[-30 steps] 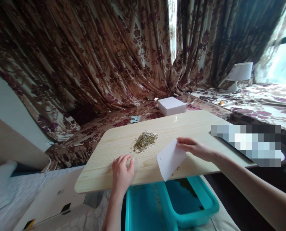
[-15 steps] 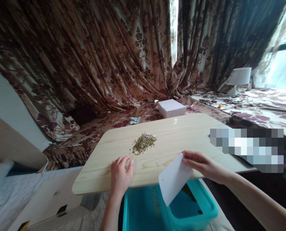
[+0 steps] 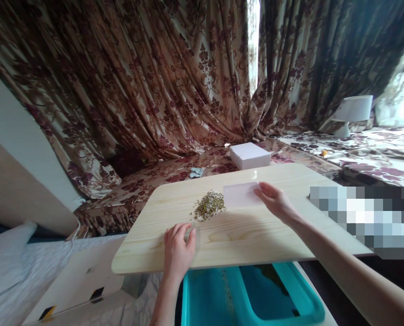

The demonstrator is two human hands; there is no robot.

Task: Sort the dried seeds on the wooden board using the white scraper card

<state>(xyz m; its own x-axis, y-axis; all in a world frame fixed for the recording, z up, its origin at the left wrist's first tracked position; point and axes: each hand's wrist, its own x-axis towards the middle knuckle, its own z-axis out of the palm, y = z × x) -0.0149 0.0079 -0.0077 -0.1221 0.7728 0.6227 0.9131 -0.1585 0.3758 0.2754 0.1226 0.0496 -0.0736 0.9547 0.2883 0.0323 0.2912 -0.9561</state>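
A small heap of green-brown grains [image 3: 209, 205] lies in the middle of a light wooden board [image 3: 283, 235]. My right hand [image 3: 275, 201] pinches a white plastic card [image 3: 240, 194], whose left edge sits just beside the heap on its right. My left hand [image 3: 178, 249] rests flat on the board's near edge, fingers spread, holding nothing. Below the board's front edge stands a teal plastic bin [image 3: 222, 299] with a few grains inside.
A white box [image 3: 250, 155] and a small crumpled wrapper [image 3: 196, 172] lie on the patterned cloth behind the board. A white lamp [image 3: 353, 111] stands at the far right. Heavy floral curtains hang behind. A blurred patch covers the board's right end.
My right hand has carried the white card from over the teal bin at the board's front edge up and back to the right side of the grain heap. The left hand stayed put.
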